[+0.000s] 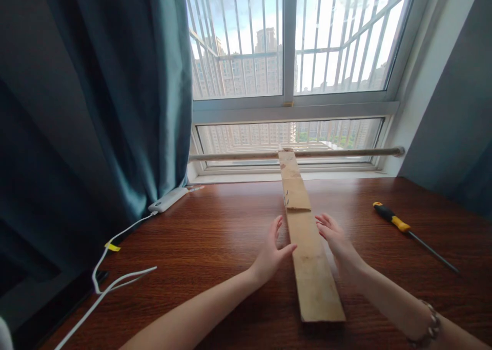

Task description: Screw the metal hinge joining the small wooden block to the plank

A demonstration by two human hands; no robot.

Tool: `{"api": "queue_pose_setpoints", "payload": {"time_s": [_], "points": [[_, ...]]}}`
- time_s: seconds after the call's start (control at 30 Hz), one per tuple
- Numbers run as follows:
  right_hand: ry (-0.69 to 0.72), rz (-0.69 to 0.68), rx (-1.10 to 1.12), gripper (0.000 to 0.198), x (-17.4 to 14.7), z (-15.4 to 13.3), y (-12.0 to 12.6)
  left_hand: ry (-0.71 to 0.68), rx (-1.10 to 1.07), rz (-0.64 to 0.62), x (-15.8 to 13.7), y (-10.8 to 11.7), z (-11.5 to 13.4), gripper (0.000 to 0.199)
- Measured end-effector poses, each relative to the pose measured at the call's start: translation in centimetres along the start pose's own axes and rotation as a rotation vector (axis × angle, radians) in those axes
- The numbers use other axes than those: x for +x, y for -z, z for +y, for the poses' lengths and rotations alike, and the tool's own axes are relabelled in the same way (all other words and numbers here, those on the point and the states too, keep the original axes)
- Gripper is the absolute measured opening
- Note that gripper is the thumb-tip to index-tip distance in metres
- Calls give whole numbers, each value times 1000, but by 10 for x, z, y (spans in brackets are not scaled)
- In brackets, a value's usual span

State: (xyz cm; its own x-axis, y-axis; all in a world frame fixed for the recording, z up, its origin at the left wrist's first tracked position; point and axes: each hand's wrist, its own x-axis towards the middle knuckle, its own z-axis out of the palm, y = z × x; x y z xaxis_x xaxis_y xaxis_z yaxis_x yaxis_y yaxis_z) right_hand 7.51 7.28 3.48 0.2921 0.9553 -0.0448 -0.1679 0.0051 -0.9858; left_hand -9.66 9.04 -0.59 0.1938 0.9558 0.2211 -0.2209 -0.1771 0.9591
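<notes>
A long, narrow strip of brown cardboard (313, 258) stretches away from me across the wooden table, its far end at the pale rail by the window. A shorter cardboard piece (296, 192) overlaps its far part, with a ragged near edge. Along the strip's left side is my left hand (272, 252), fingers apart, the thumb tip at the strip's edge. My right hand (338, 242) is on the opposite side, fingers stretched out close to the right edge; its thumb is hidden. Neither hand is closed around the cardboard.
A screwdriver (400, 224) with a yellow and black handle lies at the right. On the left are a white power strip (168, 200) and its looping white cord (111, 284). Behind the table (230, 211), a rail (346, 152) crosses the window, beside a blue curtain (161, 94).
</notes>
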Motion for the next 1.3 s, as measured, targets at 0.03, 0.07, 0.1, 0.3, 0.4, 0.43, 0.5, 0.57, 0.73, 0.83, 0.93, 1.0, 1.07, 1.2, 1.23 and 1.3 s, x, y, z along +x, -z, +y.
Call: {"api": "queue_pose_setpoints", "payload": {"time_s": [0.03,0.07,0.1,0.3,0.4,0.43,0.5,0.57,0.73,0.83,0.93,1.0,1.07,1.2,1.23,1.3], "points": [[6,-17,13,42,4,-7,-4,-78,77,10,8,1,6,71],[8,-26,20,40,8,-12,-8,-148,145,16,17,0,13,70],[8,-29,25,39,11,-17,-12,-217,197,29,26,-1,19,70],[45,-127,61,39,21,-24,-31,-367,280,-17,71,-19,27,62],[126,-103,84,41,20,-27,-36,-358,242,35,77,-23,19,60],[161,-96,97,44,19,-28,-38,-350,228,51,78,-22,17,60],[245,-115,112,48,18,-28,-46,-306,156,78,81,-20,12,60],[328,-186,93,50,19,-24,-55,-229,30,112,86,-17,9,54],[358,-367,-38,40,36,-13,-62,-48,-311,119,90,-10,5,30],[361,-332,-215,30,66,-25,-30,27,-437,146,90,-8,4,32],[394,-165,-638,22,105,-43,35,108,-486,224,92,-6,0,29],[297,31,-1036,24,130,-46,88,148,-516,259,95,-5,-4,27],[152,201,-1360,30,150,-41,138,163,-547,283,97,-5,-7,26],[-149,303,-1488,32,168,-15,203,181,-591,327,97,-7,-9,22],[-173,318,-1479,32,169,-9,210,188,-599,333,97,-7,-9,20],[-191,353,-1469,33,170,-1,216,200,-617,342,96,-7,-9,17]]}}
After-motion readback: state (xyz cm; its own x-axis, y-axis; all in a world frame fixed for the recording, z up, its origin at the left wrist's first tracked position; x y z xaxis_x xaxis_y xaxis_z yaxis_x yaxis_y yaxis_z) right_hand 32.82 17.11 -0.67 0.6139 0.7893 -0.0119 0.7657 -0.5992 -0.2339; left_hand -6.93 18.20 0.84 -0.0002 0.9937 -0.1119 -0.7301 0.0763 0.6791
